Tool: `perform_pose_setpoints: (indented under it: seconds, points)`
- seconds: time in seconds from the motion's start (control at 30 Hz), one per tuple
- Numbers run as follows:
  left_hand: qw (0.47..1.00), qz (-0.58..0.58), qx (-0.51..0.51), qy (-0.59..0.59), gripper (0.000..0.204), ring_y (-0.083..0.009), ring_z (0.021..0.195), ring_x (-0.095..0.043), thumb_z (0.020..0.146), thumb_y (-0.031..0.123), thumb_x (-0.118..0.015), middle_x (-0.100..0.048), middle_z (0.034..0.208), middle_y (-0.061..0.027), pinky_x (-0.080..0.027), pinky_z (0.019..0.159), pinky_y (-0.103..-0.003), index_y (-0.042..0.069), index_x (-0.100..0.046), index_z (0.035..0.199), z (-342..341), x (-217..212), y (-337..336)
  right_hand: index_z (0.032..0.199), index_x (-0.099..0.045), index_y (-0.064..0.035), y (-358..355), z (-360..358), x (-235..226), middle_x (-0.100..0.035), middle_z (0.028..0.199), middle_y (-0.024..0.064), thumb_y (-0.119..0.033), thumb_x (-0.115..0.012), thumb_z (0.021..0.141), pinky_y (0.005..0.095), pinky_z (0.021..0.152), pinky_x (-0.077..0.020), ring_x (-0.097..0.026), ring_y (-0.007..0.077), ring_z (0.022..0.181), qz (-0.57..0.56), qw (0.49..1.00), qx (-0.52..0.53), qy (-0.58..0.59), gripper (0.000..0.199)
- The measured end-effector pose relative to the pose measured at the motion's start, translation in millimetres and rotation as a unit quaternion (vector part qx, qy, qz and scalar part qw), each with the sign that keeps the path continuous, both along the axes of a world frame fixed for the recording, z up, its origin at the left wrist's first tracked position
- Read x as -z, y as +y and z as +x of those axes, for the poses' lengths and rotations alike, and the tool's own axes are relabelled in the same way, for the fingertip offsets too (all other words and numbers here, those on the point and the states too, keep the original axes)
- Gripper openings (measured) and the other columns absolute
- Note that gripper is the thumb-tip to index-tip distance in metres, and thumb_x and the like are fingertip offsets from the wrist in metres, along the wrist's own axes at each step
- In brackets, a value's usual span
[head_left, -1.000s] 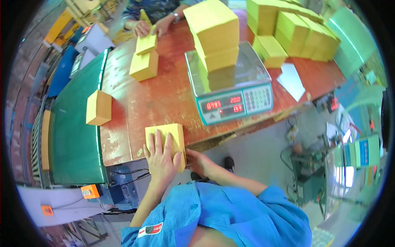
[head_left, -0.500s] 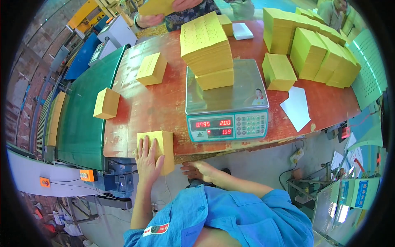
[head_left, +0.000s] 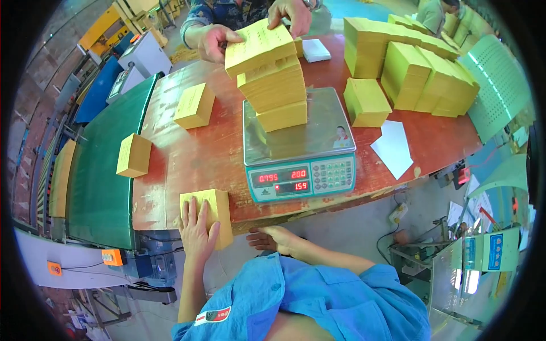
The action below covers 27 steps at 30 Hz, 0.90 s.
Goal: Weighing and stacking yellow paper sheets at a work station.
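My left hand (head_left: 196, 230) lies with outstretched fingers on a block of stacked yellow paper (head_left: 222, 215) at the table's near edge. My right hand (head_left: 274, 238) hovers just off that edge, fingers extended and holding nothing. Beyond it stands a digital scale (head_left: 335, 173) with a steel plate and a lit red display. A tall pile of yellow paper blocks (head_left: 276, 88) rests on the plate. Across the table, a co-worker's two hands (head_left: 253, 34) grip a yellow paper stack (head_left: 260, 48) at the top of this pile.
Two yellow blocks stand at left, one (head_left: 194, 105) on the red table (head_left: 170, 153), another (head_left: 134, 155) by the green conveyor belt (head_left: 102, 170). Rows of yellow stacks (head_left: 406, 74) fill the far right, near white sheets (head_left: 392, 150). A white pad (head_left: 316, 50) lies behind the scale.
The co-worker's hands have brought a yellow stack down onto the pile on the scale. My hands keep their places at the table edge while the view has shifted slightly.
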<state>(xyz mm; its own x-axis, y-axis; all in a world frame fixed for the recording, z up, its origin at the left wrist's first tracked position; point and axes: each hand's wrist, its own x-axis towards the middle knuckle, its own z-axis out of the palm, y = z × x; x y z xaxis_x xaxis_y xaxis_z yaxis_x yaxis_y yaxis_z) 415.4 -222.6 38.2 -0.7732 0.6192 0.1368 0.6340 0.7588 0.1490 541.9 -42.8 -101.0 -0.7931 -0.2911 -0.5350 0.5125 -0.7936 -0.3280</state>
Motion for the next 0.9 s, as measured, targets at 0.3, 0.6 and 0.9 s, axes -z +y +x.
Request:
perform_pose_setpoints:
  seconds: [0.3,0.6,0.9]
  points:
    - [1.0,-0.009,0.008,0.002,0.064,-0.0372,0.141,-0.022,0.085,0.037,-0.059,-0.028,0.152,-0.0175,-0.016,0.111,-0.057,0.013,-0.043,0.142,-4.6,3.4,-4.1,0.124,-0.054,-0.0048,-12.9,-19.6,-11.3,-0.064,0.115,0.0127,-0.024,-0.047,0.099,0.036,0.083,-0.0526,-0.064,0.0244,0.099,0.023,0.999,0.037,0.004,0.033]
    - [1.0,-0.004,0.02,0.003,0.064,-0.0384,0.14,-0.023,0.085,0.037,-0.058,-0.029,0.151,-0.0183,-0.018,0.111,-0.057,0.012,-0.042,0.141,-1.4,4.6,-11.5,0.121,-0.056,-0.0048,-23.6,-19.4,-10.6,-0.065,0.115,0.012,-0.026,-0.048,0.098,0.0379,0.087,-0.0497,-0.064,0.0256,0.101,0.021,0.998,0.06,0.009,0.032]
    - [0.999,-0.004,0.03,0.029,0.062,-0.0375,0.141,-0.023,0.087,0.037,-0.058,-0.028,0.152,-0.0162,-0.02,0.109,-0.057,0.012,-0.042,0.142,-9.3,9.8,-7.1,0.123,-0.054,-0.0045,-16.3,-22.4,-12.3,-0.063,0.118,0.0135,-0.024,-0.048,0.097,0.0388,0.086,-0.0496,-0.063,0.0263,0.101,0.018,0.998,0.057,0.009,0.032]
